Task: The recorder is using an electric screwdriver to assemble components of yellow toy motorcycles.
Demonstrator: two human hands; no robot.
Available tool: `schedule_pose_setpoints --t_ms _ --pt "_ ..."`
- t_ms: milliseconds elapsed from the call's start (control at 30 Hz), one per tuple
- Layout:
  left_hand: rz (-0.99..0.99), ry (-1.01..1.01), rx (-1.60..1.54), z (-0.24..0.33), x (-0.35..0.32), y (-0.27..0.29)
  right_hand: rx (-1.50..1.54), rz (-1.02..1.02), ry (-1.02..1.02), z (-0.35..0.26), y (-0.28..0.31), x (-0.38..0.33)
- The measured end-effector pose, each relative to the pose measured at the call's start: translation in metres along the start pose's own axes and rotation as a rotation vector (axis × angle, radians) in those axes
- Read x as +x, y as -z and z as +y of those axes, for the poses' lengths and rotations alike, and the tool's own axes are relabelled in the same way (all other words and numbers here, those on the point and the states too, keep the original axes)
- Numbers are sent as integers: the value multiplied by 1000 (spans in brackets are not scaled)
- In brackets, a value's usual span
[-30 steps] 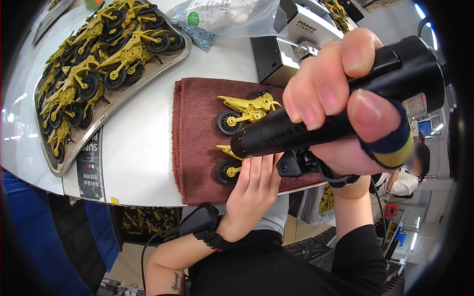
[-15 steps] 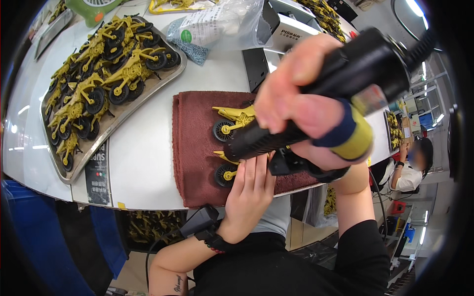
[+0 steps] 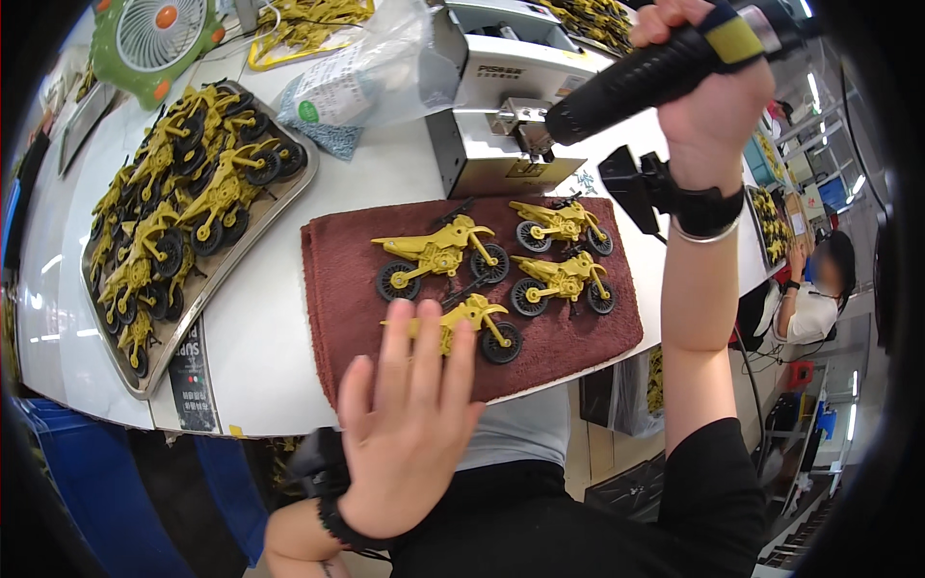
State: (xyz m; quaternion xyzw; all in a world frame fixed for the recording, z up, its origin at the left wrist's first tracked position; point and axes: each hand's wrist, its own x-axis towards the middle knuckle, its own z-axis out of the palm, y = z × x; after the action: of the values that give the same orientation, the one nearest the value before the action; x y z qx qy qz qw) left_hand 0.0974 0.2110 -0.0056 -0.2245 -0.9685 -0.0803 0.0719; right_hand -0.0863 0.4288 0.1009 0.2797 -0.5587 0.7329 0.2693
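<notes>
My right hand (image 3: 718,116) is wrapped around a black electric screwdriver (image 3: 631,82), holding it raised and slanted. The tool's lower end is at the metal outlet block (image 3: 525,123) of a white and grey screw feeder (image 3: 472,89); its tip is hard to make out. My left hand (image 3: 409,433) is open, fingers stretched over the rear of the near-left yellow toy motorcycle (image 3: 477,318), hiding its back wheel. Whether the fingertips touch it I cannot tell. Other toy motorcycles with black wheels lie on their sides: one behind (image 3: 443,252), two at the right (image 3: 559,223).
All these motorcycles lie on a brown towel (image 3: 337,289). A metal tray (image 3: 231,265) heaped with more stands at the left. Behind are a green fan (image 3: 159,39) and a clear bag (image 3: 376,77) of small bluish parts. A co-worker (image 3: 809,299) sits at far right.
My right hand has lifted the screwdriver off the motorcycles and carried it up to the feeder. My left hand has drawn back leftward, its fingers now spread. The towel's motorcycles are now uncovered.
</notes>
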Motion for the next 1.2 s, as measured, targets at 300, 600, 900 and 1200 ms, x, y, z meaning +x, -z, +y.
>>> schedule_pose_setpoints --t_ms 300,600,900,1200 --pt "100 -447 -117 2 101 -7 170 -60 -251 -30 24 -26" --pt "43 -581 -412 18 139 -56 -37 -103 -262 -90 41 -104" --pt "-2 -551 -488 21 139 -57 -101 -33 -330 -75 35 -116" --pt "-23 -543 -488 19 137 -61 -130 -154 -314 -71 33 -117"
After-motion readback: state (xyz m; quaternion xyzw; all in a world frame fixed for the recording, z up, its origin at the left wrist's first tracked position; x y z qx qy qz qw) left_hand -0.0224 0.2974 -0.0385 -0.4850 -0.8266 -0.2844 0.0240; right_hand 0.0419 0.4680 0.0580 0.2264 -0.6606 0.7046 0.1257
